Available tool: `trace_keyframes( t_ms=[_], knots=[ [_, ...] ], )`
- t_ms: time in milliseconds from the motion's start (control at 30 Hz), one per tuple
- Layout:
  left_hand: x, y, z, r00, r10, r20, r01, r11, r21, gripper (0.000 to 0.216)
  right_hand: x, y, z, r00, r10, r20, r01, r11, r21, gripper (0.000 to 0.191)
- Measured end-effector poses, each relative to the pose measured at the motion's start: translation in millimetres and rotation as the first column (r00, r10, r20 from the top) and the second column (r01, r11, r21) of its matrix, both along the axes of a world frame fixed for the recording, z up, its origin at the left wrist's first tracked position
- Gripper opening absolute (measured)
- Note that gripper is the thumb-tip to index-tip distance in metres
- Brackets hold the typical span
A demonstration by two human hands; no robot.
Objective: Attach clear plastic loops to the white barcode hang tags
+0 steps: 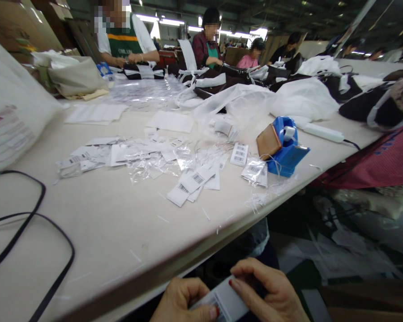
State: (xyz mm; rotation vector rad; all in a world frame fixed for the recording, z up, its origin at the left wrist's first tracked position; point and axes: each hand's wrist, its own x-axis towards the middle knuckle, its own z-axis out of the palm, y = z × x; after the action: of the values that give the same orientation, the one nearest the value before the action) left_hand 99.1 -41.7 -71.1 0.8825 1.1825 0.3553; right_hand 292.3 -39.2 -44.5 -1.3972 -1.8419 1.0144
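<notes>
Both my hands are low at the frame's bottom edge, below the table's front edge. My left hand [179, 300] and my right hand [270, 290] pinch one white barcode tag [226, 302] between thumbs and fingers. On the beige table [121, 223] lie several loose barcode tags [191, 183] and small clear plastic sleeves [147, 163], scattered across the middle. A blue tape dispenser [285, 147] stands near the table's right edge, with a brown pad [268, 141] leaning against it.
A black cord [36, 223] loops over the table's left. A large white bag [13, 116] sits far left. Clear bags and dark goods [242, 96] pile at the back. Several seated people work along the far side. Plastic scraps litter the floor at right.
</notes>
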Motion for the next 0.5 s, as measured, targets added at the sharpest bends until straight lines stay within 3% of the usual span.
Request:
trace_keyframes(
  t_ms=[133, 500],
  knots=[
    [2.9, 5.0, 6.0, 0.994, -0.093, -0.052, 0.094, 0.995, 0.027, 0.050, 0.4, 1.8, 1.5, 0.999, 0.021, -0.030, -0.020, 1.000, 0.002, 0.012],
    [2.5, 11.5, 11.5, 0.998, -0.019, 0.053, 0.019, 1.000, -0.001, 0.051, 4.8, 4.4, 9.5, 0.933, -0.253, -0.256, 0.198, 0.955, -0.221, 0.018]
  ],
)
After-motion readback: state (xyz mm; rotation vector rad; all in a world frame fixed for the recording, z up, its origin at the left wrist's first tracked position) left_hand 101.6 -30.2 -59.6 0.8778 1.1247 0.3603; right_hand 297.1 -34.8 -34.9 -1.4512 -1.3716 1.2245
